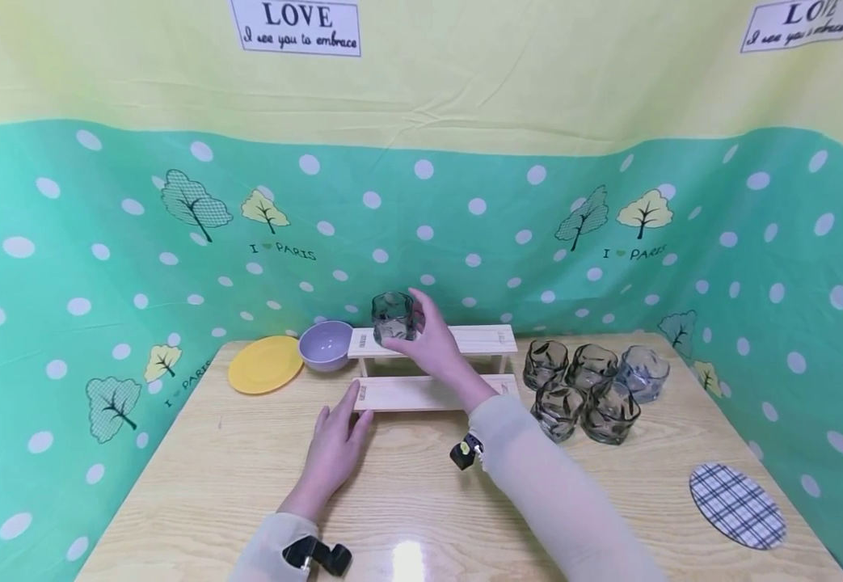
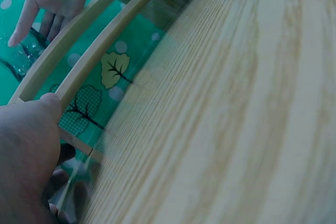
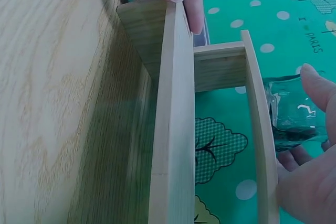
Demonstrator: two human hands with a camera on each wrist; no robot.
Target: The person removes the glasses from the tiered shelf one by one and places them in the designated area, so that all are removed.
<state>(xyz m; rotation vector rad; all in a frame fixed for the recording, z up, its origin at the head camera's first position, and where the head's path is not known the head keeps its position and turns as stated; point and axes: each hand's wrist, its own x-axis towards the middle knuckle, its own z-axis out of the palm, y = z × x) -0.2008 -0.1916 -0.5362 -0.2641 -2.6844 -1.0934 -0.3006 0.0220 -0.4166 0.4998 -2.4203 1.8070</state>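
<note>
A two-tier wooden rack (image 1: 421,393) stands near the back of the table. On the left end of its upper board sits a grey-tinted glass tumbler (image 1: 393,318). My right hand (image 1: 432,339) holds that tumbler from its right side, thumb and fingers around it. With my left hand (image 1: 337,443) I grip the left end of the lower board. In the left wrist view the left thumb (image 2: 50,103) lies against the board's edge, with the other fingers partly hidden. The right wrist view shows the tumbler (image 3: 294,111) close against the upper board (image 3: 261,129).
Several glass tumblers (image 1: 593,368), mostly grey, cluster right of the rack. A yellow plate (image 1: 266,364) and a purple bowl (image 1: 326,346) are at the back left. Front right lies a checked round mat (image 1: 737,506). A green polka-dot cloth (image 1: 421,218) hangs behind the table.
</note>
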